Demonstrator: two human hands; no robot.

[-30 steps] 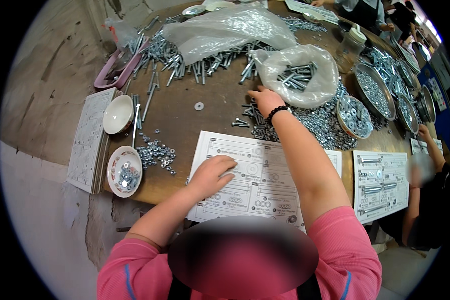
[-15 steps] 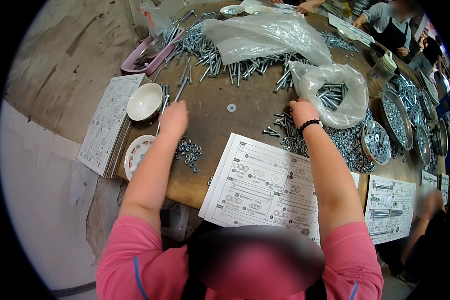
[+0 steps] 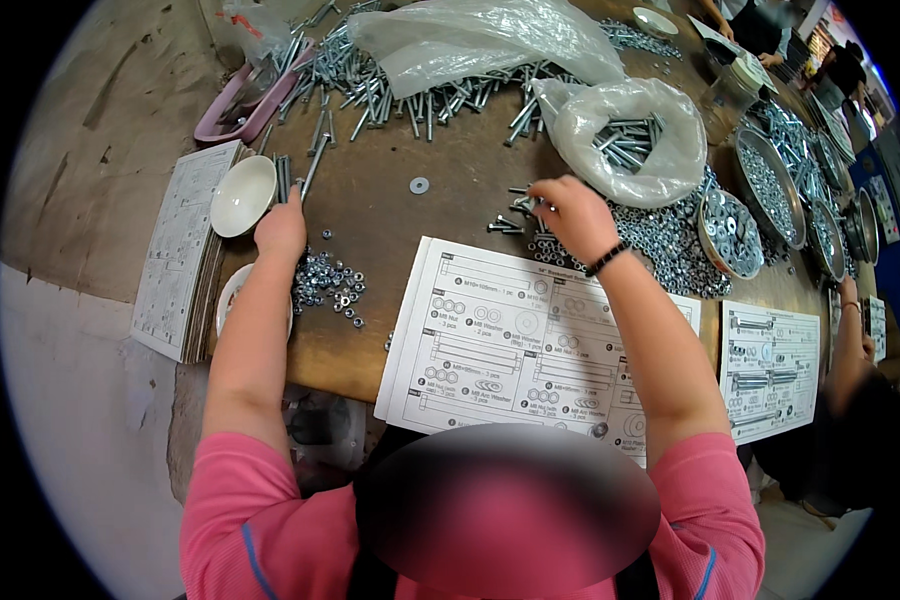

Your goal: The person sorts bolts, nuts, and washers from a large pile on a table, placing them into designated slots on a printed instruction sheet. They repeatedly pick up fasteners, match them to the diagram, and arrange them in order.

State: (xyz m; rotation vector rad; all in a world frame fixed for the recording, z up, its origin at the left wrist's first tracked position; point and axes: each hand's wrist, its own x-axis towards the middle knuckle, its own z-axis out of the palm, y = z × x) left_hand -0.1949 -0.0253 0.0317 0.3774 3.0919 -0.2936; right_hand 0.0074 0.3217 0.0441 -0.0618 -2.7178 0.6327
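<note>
My left hand (image 3: 282,230) is at the left of the table beside a white bowl (image 3: 243,195), its fingers closed at the head end of a long silver bolt (image 3: 316,160). More bolts lie against that bowl, and my hand partly hides them. Close to my left wrist is a small pile of nuts (image 3: 332,285). My right hand (image 3: 576,216) bends over a heap of short dark bolts (image 3: 506,226), thumb and fingers pinched on a short bolt. A large flat washer (image 3: 420,185) lies alone between my hands. Below them is a printed parts sheet (image 3: 470,340) on a stack.
An open plastic bag (image 3: 580,125) of bolts stands beyond my right hand. A heap of nuts (image 3: 660,240) and a bowl of washers (image 3: 730,235) are to the right. Plastic sheeting (image 3: 480,45) covers long bolts at the back. Paper stacks (image 3: 185,250) line the left edge; co-workers sit right.
The whole view has shifted. My left hand has moved slightly left and nearer, uncovering more nuts. My right hand has drawn back a little from the bag and lifted over the short bolts.
</note>
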